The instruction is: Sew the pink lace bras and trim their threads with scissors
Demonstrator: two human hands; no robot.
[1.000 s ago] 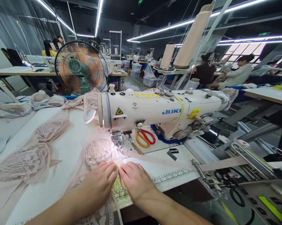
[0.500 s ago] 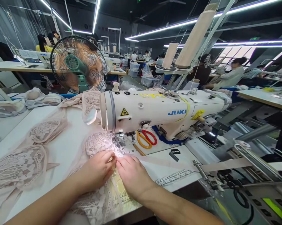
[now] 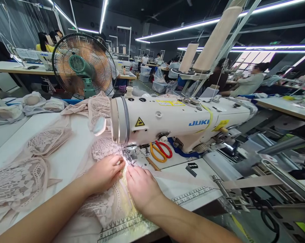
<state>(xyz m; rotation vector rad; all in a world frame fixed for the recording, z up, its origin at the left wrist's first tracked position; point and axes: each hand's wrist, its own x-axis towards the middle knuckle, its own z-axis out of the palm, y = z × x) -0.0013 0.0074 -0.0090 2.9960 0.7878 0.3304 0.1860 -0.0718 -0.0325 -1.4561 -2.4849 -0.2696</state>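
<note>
My left hand (image 3: pixel 104 173) lies on pale pink lace fabric (image 3: pixel 109 206), its fingers curled and pressing the cloth just left of the presser foot (image 3: pixel 129 156) of a white JUKI sewing machine (image 3: pixel 177 119). My right hand (image 3: pixel 142 185) rests on the same lace just right of the left hand, fingertips pointing at the needle area. The fingers of both hands meet close in front of the foot. A bright machine lamp lights the lace under the machine head.
More lace pieces (image 3: pixel 18 179) lie spread on the white table at left. Orange and red scissors (image 3: pixel 161 152) sit under the machine arm. A green fan (image 3: pixel 83 65) stands behind. Thread cones (image 3: pixel 213 40) rise at right. Other people work at distant tables.
Both hands have slid forward with the lace, from near the table's front edge up to the presser foot. The view has shifted slightly closer to the machine.
</note>
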